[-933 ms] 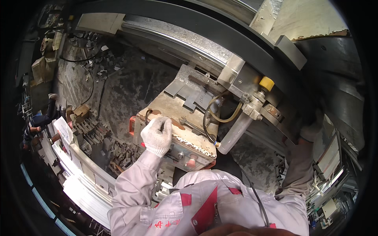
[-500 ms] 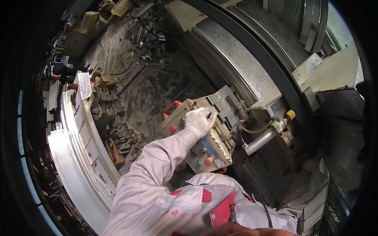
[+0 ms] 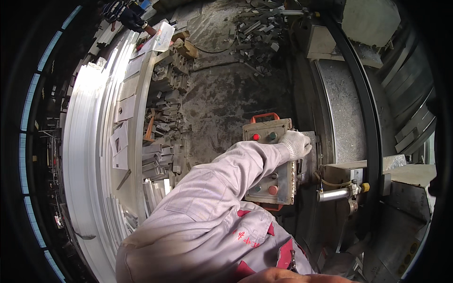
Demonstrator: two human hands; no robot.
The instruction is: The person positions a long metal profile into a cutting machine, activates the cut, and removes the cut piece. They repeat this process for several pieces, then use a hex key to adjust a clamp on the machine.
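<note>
My left hand (image 3: 296, 144), in a white knitted glove, rests over the right edge of a worn metal control box (image 3: 283, 181). Its fingers are curled in together beside a flat metal plate (image 3: 309, 162); whatever may be between them is hidden. A red button (image 3: 256, 137) and a dark green button (image 3: 272, 136) sit on the box's far part, left of the glove. On the near part is a larger faded red button (image 3: 272, 190). An orange handle (image 3: 265, 117) stands at the box's far end. My right hand does not show.
White metal profiles (image 3: 85, 155) lie stacked at left, beside piled offcuts (image 3: 163, 155). More scraps (image 3: 257, 35) litter the far floor. A person (image 3: 121, 14) stands far left. At right are a dark curved machine rail (image 3: 373, 108) and a pneumatic cylinder (image 3: 334, 194) with a hose.
My view has turned, so the control box now appears straighter and farther right. My left hand stays at the box's right edge, fingers still curled.
</note>
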